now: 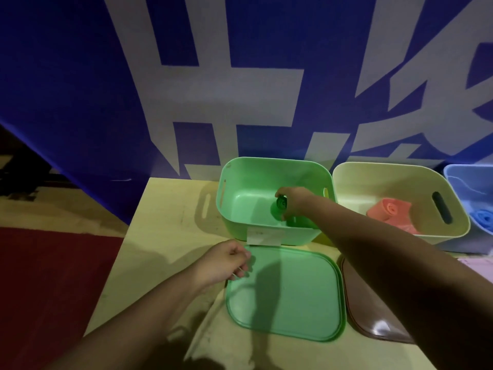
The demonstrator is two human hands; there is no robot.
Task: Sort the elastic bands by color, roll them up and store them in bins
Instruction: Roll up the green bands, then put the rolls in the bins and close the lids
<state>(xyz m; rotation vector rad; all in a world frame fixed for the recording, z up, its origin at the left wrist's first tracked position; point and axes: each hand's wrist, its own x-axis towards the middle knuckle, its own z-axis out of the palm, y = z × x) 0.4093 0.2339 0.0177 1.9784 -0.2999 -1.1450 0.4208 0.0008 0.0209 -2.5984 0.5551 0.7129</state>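
Pinching a rolled green band (281,202) between thumb and curled fingers of the right hand (293,201), down inside the green bin (240,222) at the far side of the table (165,236). Hovering with loosely curled, empty fingers, the left hand (226,263), just at the near-left corner of the green lid (288,295) lying flat in front of that bin. Sitting to the right, a yellow bin (352,182) holding a pink roll (390,212), then a blue bin (458,174) holding a blue roll (484,217), with a brown lid (373,316) lying near the green one.
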